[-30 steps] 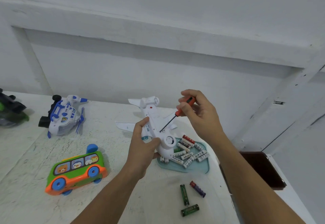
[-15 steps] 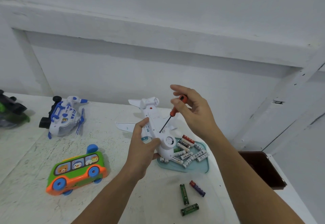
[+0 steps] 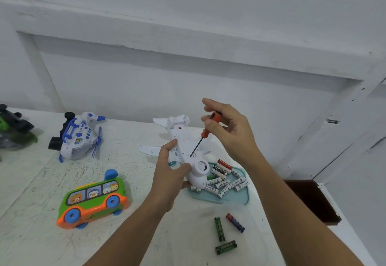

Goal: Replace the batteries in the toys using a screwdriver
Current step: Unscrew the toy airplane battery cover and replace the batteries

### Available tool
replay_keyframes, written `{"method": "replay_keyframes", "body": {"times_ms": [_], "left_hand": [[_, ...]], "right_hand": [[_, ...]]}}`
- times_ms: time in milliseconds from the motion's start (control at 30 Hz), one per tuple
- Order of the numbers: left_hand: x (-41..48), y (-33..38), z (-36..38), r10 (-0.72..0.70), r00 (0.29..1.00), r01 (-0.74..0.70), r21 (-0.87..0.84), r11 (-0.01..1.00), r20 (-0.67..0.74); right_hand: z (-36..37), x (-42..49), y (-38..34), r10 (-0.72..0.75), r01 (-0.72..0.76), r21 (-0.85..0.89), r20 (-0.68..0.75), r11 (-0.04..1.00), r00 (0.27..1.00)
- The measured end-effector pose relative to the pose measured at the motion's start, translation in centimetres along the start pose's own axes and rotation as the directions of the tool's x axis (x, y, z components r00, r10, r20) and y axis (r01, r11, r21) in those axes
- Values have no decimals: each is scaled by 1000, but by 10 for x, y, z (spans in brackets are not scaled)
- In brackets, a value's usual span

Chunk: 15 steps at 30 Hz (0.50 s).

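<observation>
The left hand [image 3: 169,174] gripped the belly-up plane [image 3: 183,151] steady while the right hand [image 3: 227,132] pinched the screwdriver [image 3: 205,133] onto its screw.

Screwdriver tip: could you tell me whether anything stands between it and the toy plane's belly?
Nothing visible does: the screwdriver touches the toy plane with its tip, and the left hand grips it beside the shaft.

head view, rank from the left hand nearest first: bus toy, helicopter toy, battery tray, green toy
1. battery tray, just right of the left hand
2. bus toy, lower left
3. helicopter toy, upper left
4. green toy, far left edge
</observation>
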<state>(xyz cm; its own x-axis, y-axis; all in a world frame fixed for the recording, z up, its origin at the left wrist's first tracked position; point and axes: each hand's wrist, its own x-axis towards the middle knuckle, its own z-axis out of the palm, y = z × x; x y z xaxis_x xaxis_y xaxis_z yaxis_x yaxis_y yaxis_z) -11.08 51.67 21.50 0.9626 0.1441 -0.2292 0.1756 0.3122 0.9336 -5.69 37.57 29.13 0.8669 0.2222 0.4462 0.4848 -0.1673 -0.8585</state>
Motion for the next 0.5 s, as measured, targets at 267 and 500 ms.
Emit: {"method": "replay_keyframes", "body": {"times_ms": [267, 500], "left_hand": [[1, 3, -1, 5, 1000, -5, -1, 1000, -10], [3, 4, -5, 21, 999, -22, -33, 999, -24]], "right_hand": [[-12, 3, 1, 152, -151, 91, 4, 984, 988], [-45, 1, 17, 258, -256, -36, 53, 966, 965]]}}
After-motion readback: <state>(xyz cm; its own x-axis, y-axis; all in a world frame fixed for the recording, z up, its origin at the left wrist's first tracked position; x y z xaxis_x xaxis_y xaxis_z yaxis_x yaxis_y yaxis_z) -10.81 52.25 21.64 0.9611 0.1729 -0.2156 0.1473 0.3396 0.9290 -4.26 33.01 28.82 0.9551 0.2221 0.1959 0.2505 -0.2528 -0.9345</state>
